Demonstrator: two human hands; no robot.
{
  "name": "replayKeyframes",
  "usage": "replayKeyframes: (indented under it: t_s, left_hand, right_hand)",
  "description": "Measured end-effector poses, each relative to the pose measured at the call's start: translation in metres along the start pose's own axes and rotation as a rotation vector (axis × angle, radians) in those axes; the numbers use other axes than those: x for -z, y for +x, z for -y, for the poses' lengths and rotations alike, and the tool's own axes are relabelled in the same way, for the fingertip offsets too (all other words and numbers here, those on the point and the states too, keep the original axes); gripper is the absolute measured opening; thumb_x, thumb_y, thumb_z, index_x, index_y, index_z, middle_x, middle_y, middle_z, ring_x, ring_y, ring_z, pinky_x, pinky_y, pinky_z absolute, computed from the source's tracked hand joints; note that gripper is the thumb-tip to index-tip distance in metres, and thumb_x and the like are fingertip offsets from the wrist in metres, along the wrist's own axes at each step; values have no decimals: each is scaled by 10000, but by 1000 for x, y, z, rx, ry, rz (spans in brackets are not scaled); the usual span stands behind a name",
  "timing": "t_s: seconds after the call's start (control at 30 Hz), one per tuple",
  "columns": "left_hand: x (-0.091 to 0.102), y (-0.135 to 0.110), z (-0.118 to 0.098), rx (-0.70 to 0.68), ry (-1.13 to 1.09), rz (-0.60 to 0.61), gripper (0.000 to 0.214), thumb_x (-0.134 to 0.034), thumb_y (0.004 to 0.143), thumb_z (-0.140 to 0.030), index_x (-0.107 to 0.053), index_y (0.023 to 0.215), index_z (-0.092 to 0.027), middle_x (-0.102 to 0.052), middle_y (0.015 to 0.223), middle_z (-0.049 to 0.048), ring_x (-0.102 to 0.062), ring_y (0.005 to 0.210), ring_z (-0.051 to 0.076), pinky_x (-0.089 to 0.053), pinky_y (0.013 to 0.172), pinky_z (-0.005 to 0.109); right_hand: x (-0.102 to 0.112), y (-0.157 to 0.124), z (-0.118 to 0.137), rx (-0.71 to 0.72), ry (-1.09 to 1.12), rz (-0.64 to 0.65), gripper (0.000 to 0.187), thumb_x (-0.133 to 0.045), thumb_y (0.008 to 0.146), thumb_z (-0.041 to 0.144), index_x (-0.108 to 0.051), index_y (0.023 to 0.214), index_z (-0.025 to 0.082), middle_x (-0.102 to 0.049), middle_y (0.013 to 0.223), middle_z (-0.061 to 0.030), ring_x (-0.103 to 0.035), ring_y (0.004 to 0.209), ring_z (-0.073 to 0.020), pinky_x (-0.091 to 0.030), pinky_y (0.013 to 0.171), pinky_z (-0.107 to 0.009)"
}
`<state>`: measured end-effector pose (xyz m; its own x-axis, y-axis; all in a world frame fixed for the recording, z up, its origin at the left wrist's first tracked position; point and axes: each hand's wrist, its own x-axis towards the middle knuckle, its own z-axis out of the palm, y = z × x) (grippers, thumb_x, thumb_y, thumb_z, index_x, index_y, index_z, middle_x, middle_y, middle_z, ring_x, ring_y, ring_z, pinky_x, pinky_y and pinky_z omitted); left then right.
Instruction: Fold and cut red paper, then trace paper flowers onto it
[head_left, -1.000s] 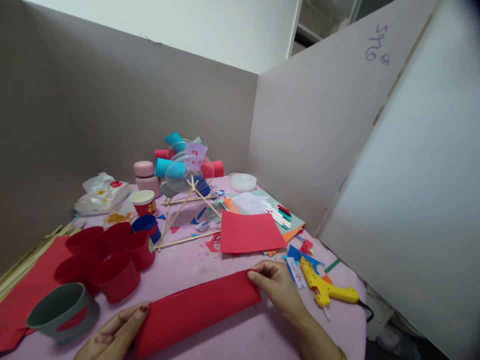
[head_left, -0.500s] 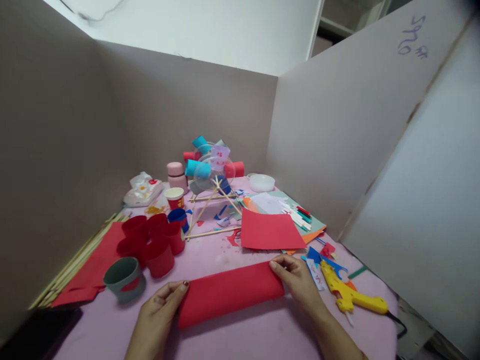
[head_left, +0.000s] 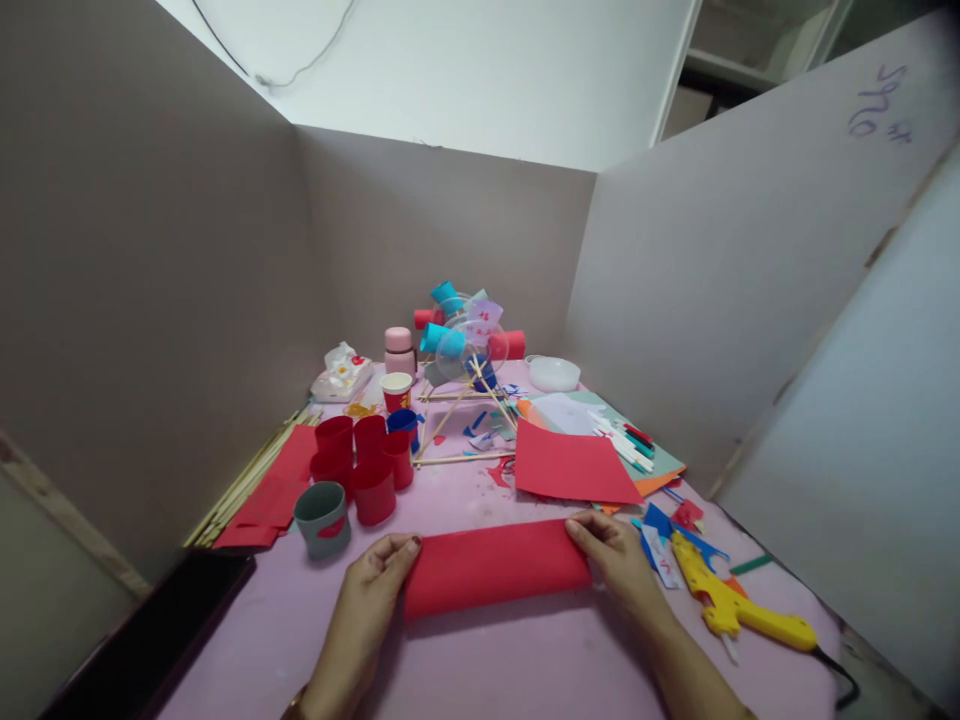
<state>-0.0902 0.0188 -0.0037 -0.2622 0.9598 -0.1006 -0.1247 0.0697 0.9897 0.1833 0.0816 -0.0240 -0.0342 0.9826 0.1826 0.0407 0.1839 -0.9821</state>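
Two hands (head_left: pixel 377 577) gripping red paper (head_left: pixel 496 568)

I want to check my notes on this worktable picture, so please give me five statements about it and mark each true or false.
1. The left hand and right hand both grip the red paper strip. True.
2. The glue gun lies left of the strip. False: the yellow glue gun lies to its right, beyond the right hand.
3. The grey cup-shaped piece bears a red patch. True.
4. The pink flask stands in front of the paper cup. False: the pink flask stands behind the paper cup.
5. The white pens lie right of the wheel model. True.
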Motion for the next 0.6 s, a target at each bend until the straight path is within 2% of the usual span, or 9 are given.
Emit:
replayKeyframes:
  t_s: [0.23, 0.6]
  left_hand:
    - [6, 9, 2, -69, 73, -48, 350, -726, 596, -482, -645, 768, -188, -658, 719, -20, -552, 737, 179, -431, 624, 205]
    - [6, 14, 0, 11, 115, -89, 380, -719, 543, -506, -643, 767, -209, -700, 793, 3, -608, 846, 236, -494, 695, 248]
  right_hand:
    - [-8, -5, 8, 34, 20, -64, 355, -694, 686, 501, -671, 664, 147, -626, 613, -25, -519, 571, -159, -391, 539, -255]
    - [-3, -4, 14, 40, 81, -66, 377, -753, 596, 516, -680, 625, 148, -617, 556, -9, -518, 536, -141, -402, 505, -238]
